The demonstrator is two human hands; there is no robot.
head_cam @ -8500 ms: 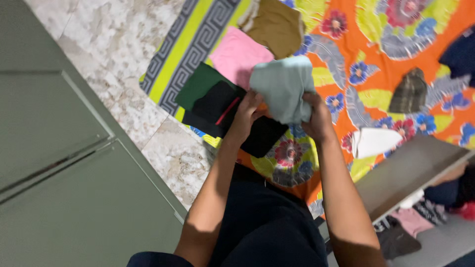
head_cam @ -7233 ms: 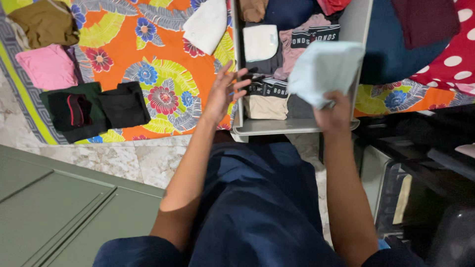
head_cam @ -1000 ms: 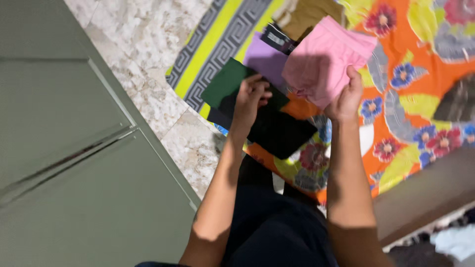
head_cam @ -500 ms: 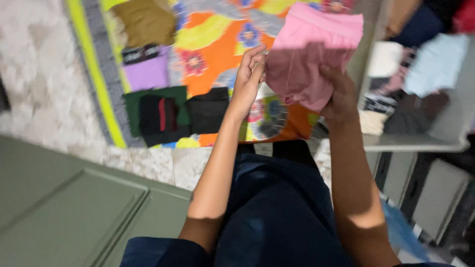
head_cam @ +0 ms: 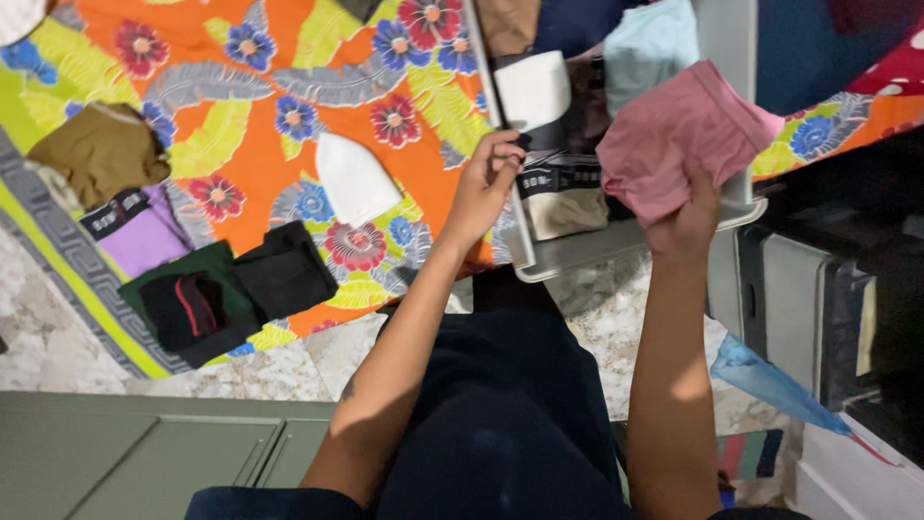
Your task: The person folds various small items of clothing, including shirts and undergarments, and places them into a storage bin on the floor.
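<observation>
My right hand [head_cam: 685, 214] grips a folded pink garment [head_cam: 679, 135] and holds it up over the right end of an open grey drawer [head_cam: 616, 246]. The drawer holds several folded clothes, among them a white piece [head_cam: 532, 90], a light blue piece [head_cam: 650, 43] and a beige piece with a dark waistband [head_cam: 563, 197]. My left hand [head_cam: 486, 183] hovers at the drawer's left edge, fingers loosely bent, holding nothing.
A bright orange floral bedsheet [head_cam: 241, 106] carries folded clothes: a brown piece [head_cam: 96, 149], a purple piece [head_cam: 140, 236], a dark green and black stack [head_cam: 188, 303], a black piece [head_cam: 284, 270], a white piece [head_cam: 351, 178]. A green cabinet [head_cam: 144, 453] stands below on the marble floor.
I have turned right from the sheet to the drawer. The pink garment went with my right hand and now hangs over the drawer. My left hand has let go of it.
</observation>
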